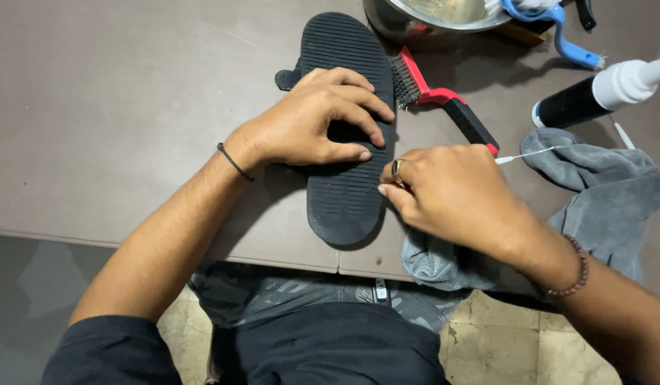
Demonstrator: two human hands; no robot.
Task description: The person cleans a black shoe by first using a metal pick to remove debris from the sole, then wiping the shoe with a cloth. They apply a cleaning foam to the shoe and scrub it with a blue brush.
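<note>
A black rubber sandal (348, 128) lies sole up on the brown table (116, 107), its ribbed tread facing me, heel toward the near edge and toe pointing far. My left hand (315, 121) presses down on the middle of the sole, fingers spread and curled over its right edge with the thumb flat on the tread, which seems to pin it so it cannot slide. My right hand (451, 192) sits just right of the heel, fingers closed in a tight pinch around a thin white stick-like tool (529, 154) whose free end pokes out to the right; its working tip is hidden behind my fingers, at the sandal's edge. Under that wrist, a grey cloth (608, 192) drapes over the near table edge. A red-and-black wire brush (444, 100) lies just right of the sandal, bristles beside the toe. Farther off are a metal bowl (430, 18), a blue-handled brush (558, 32) and, at far right, a black bottle with a white nozzle (601, 93) on its side.
</note>
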